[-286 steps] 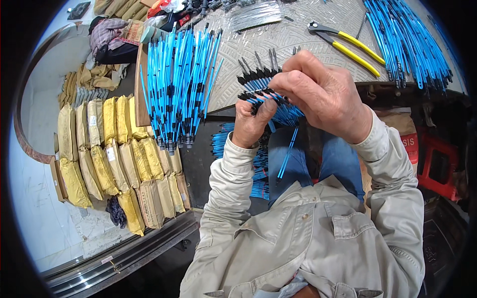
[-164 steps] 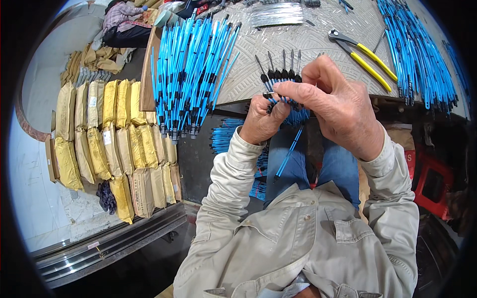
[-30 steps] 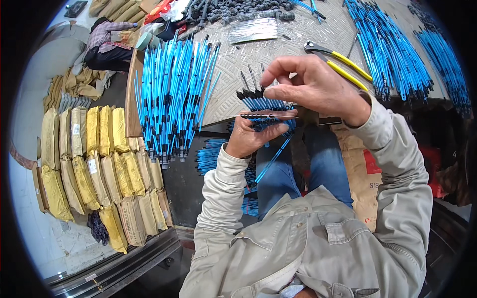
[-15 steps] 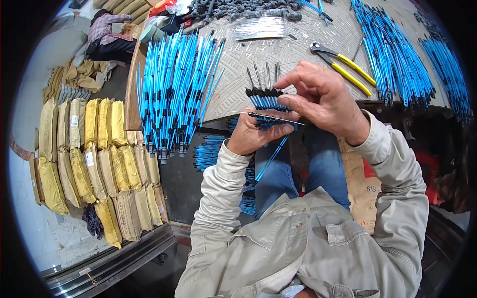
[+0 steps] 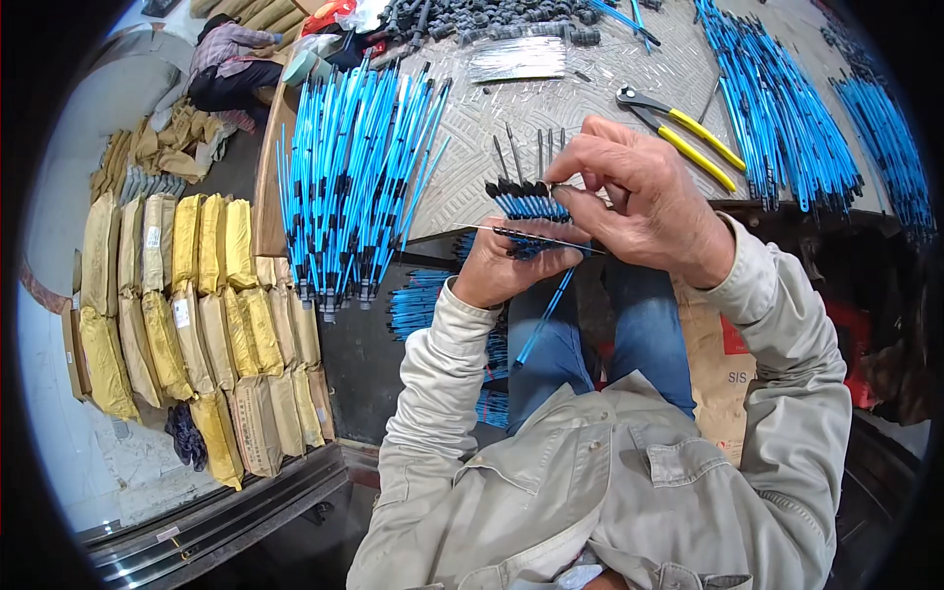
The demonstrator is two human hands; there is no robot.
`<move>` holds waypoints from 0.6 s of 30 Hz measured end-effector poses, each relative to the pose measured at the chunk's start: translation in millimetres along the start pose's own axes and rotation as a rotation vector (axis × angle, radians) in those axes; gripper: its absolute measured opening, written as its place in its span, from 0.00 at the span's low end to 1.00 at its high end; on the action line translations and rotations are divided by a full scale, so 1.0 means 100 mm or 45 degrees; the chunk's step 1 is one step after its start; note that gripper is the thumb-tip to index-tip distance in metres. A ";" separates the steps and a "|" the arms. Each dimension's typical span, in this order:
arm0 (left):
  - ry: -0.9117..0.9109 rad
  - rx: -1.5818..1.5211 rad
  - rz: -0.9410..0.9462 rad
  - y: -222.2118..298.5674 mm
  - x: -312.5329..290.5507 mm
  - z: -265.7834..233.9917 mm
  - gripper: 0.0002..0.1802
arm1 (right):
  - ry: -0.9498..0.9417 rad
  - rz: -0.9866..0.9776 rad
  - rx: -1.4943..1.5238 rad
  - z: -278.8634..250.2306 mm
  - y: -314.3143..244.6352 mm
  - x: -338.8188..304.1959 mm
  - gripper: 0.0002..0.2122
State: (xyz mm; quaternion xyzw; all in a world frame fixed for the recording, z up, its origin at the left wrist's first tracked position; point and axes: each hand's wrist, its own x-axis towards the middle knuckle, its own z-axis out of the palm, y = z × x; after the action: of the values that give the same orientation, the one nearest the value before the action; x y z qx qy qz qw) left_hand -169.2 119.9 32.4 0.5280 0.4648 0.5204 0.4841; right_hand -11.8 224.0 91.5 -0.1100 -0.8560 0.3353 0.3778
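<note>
My left hand (image 5: 500, 272) is closed round a bunch of thin blue rods (image 5: 531, 206) with black tips, held over my lap near the table edge. Several dark thin pins stick up from the black ends. A thin straight wire (image 5: 580, 245) lies across the bunch. One longer blue rod (image 5: 544, 320) hangs down below the hand. With thumb and forefinger pinched together, my right hand (image 5: 634, 202) is at the right end of the bunch, by one of the tips. What lies inside that pinch is too small to make out.
On the metal table (image 5: 462, 147) lie piles of blue rods (image 5: 359, 177), (image 5: 787, 118) at both sides. Yellow-handled cutting pliers (image 5: 678, 133) rest right of my hand. Farther back are a bundle of silvery wires (image 5: 516, 59) and black parts. Yellow-brown packages (image 5: 187, 295) are stacked left; another person (image 5: 231, 64) bends beyond.
My right hand's fingertips have closed down nearer the black tips at the right end of the bunch. The left hand still holds the bunch. The view has shifted slightly.
</note>
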 end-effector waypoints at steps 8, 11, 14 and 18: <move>-0.060 0.084 0.049 -0.01 -0.02 -0.05 0.12 | -0.058 -0.057 -0.077 -0.01 0.00 0.04 0.05; -0.040 0.079 0.086 -0.03 -0.01 -0.05 0.11 | -0.063 -0.071 -0.109 0.00 0.00 0.05 0.05; -0.043 0.073 0.116 -0.06 -0.01 -0.05 0.11 | -0.070 -0.098 -0.194 0.00 0.00 0.05 0.05; -0.064 0.069 0.146 -0.09 -0.01 -0.07 0.11 | -0.026 -0.158 -0.195 0.07 0.05 0.05 0.06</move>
State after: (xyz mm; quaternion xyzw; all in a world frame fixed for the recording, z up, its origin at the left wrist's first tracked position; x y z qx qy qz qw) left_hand -175.9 120.3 22.8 0.5796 0.4352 0.5212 0.4506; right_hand -20.8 226.6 87.1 -0.0819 -0.8882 0.2459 0.3794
